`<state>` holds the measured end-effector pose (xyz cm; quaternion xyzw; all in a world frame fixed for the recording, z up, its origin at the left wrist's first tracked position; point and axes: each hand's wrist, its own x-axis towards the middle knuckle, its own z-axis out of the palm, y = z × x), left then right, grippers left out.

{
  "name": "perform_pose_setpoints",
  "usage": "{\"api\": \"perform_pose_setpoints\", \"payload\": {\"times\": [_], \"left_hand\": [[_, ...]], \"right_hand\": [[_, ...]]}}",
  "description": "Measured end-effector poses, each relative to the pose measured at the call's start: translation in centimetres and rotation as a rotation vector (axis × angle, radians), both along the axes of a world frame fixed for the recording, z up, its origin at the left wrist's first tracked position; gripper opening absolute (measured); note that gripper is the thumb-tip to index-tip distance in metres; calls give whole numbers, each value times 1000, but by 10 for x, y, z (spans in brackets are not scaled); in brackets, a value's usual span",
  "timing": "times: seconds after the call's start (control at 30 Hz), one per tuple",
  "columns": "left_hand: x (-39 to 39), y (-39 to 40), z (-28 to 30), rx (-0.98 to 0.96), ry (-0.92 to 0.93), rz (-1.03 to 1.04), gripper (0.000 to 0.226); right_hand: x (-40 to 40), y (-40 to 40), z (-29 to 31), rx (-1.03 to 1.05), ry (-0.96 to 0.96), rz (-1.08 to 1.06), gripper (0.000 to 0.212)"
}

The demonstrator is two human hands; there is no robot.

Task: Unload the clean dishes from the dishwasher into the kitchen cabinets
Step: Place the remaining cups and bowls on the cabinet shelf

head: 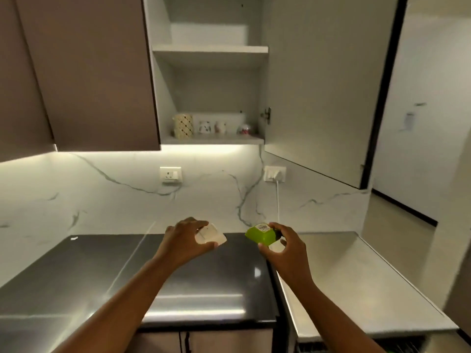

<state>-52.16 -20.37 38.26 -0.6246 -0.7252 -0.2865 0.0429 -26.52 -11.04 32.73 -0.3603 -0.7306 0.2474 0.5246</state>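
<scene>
Left hand (187, 240) grips a white container (211, 235); right hand (285, 247) grips a green one (260, 234), both above the desk (76, 276). Lift toward the open cabinet (211, 141) at twelve o'clock, clearing the mugs (183, 125).

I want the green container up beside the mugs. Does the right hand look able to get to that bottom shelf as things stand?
Probably yes. The cabinet door stands open, and the bottom shelf shows bare space in front of the mugs. The right hand holds the green container below it.
</scene>
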Motion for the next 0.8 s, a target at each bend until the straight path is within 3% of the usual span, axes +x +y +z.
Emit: {"api": "perform_pose_setpoints", "payload": {"times": [0.23,0.43,0.8], "left_hand": [[-95,70,86,127,-30,-35,65],[-147,134,139,153,-47,-50,73],[-167,273,206,146,30,-51,62]], "right_hand": [[-107,78,76,90,75,-34,55],[-163,133,135,104,129,-73,54],[-223,281,240,79,-90,-64,57]]}}
